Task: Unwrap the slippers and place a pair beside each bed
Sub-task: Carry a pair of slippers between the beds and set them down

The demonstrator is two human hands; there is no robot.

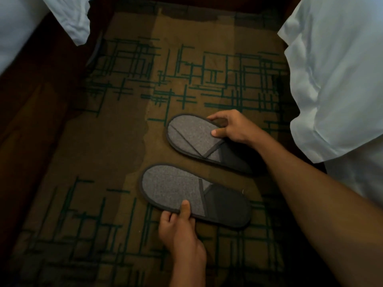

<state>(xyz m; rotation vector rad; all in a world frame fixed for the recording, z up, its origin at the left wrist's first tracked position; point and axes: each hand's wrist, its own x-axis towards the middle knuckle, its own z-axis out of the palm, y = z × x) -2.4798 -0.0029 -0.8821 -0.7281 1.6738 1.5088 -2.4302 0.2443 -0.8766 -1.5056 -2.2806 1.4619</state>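
Head view — looking steeply down, close over carpet point(103, 162).

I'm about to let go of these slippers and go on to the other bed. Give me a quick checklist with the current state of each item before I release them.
1. Wrapping off: ok. Neither the far slipper nor the near slipper shows any wrapper.
2. Both flat on the carpet: cannot tell; each edge is pinched.
3. Beside a bed: ok. The pair lies close to the white bedding on the right.
4. Pair aligned: ok. They lie side by side, apart, pointing the same way.
5. Hands free: not ok. The left hand grips the near slipper's edge, and the right hand grips the far one.
6. Second pair ready: cannot tell. None is in view.
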